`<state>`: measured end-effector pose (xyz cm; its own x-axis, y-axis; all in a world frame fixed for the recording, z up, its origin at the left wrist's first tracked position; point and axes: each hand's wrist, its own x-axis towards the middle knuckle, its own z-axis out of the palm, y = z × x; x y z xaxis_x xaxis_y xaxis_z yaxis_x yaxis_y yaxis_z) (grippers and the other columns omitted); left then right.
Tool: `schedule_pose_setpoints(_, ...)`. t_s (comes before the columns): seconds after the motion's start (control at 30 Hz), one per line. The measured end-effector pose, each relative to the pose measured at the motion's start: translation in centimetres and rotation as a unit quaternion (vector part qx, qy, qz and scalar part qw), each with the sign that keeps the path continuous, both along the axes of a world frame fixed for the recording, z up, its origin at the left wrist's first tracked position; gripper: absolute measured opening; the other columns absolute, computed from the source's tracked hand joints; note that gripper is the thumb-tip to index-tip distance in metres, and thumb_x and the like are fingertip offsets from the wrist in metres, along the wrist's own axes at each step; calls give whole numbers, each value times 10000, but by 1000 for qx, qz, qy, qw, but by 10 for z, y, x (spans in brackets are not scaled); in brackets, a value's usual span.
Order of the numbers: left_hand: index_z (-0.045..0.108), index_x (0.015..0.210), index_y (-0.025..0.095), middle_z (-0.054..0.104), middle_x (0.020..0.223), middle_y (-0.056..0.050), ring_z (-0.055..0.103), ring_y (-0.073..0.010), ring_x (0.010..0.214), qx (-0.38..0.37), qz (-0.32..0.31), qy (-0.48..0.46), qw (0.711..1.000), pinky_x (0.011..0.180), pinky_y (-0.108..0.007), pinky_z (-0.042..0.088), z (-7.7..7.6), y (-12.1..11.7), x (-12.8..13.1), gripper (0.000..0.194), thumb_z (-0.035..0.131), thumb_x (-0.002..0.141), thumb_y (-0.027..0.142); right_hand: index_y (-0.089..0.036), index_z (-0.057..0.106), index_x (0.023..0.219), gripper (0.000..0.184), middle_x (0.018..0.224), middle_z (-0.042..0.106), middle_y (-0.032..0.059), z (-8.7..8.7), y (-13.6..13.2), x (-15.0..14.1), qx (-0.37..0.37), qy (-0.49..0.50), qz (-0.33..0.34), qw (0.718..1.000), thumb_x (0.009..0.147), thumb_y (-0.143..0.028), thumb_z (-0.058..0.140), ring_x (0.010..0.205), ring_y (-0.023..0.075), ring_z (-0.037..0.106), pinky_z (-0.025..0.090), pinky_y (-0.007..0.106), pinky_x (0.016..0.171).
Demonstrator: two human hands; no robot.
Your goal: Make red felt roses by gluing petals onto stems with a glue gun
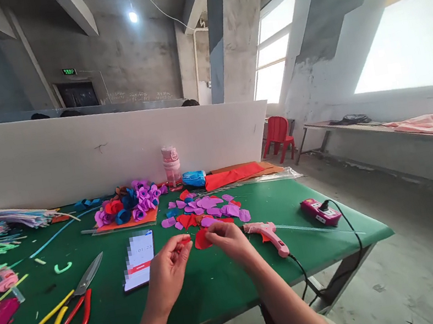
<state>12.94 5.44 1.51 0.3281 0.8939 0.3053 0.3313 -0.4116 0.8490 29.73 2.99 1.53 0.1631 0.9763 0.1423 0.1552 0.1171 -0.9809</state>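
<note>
While left hand pinches small red piece, fingers nearly closed, right hand has fingertips closed on red petal's right edge. Petal between hands, right nearer; long axis unclear. Glue gun right, purple petals far.

Glue gun pink w/ blk cord. Scissors: one handle yellow, other red. Tabletop plain dk green.
</note>
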Motion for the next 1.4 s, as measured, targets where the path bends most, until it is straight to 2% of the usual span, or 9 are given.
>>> schedule_pose_setpoints(0.1,561,953,236,589,669,11,523,-141,554,11,7,-14,1000,535,-243,410,1,-8,4,293,387,854,450,-145,641,654,235,612,628,12,-1,1,6,35,108,-45,993,712,-367,593,590,133,538,388,231,559)
schedule_pose_setpoints(0.17,544,929,235,566,632,19,462,-130,487,4,10,-22,1000,491,-244,380,1,-14,9,271,394,852,447,-142,664,675,260,622,633,21,0,2,8,57,141,-73,986,699,-397,619,609,140,539,390,242,579)
schedule_pose_setpoints(0.3,517,894,232,546,644,17,441,-123,515,-25,24,-72,997,471,-226,341,1,-25,16,234,437,840,446,-146,694,702,266,639,653,29,1,6,8,67,183,-116,974,661,-407,663,635,154,552,400,257,606)
schedule_pose_setpoints(0.43,500,792,220,532,650,30,364,-95,495,-114,-5,-119,986,455,-206,310,-2,-29,22,233,472,828,449,-152,686,649,245,611,650,22,-2,6,4,48,216,-70,973,651,-397,672,612,149,562,412,259,618)
schedule_pose_setpoints(0.57,542,760,201,538,736,16,431,-107,626,-168,-23,-182,969,570,-205,372,-9,-26,28,222,541,796,420,-150,655,624,234,610,637,23,-4,3,2,55,203,-47,977,670,-379,651,586,135,545,403,250,594)
schedule_pose_setpoints(0.63,565,745,195,512,725,21,431,-116,686,-174,-26,-197,965,643,-207,376,-12,-23,31,201,584,772,393,-152,627,620,231,602,622,16,-5,1,3,64,190,-50,979,682,-375,638,580,132,537,396,246,582)
schedule_pose_setpoints(0.87,603,739,183,483,714,16,395,-125,708,-203,-40,-203,957,655,-211,345,-13,-23,39,205,632,734,386,-162,574,651,217,609,594,3,-5,-4,10,82,131,-75,985,736,-361,578,578,125,521,378,234,558)
schedule_pose_setpoints(1.4,589,677,175,455,624,29,353,-105,601,-210,-34,-192,958,539,-202,307,-6,-27,40,254,670,682,416,-164,569,659,219,616,605,-1,0,-7,5,91,218,-16,971,724,-368,619,594,117,539,414,241,622)
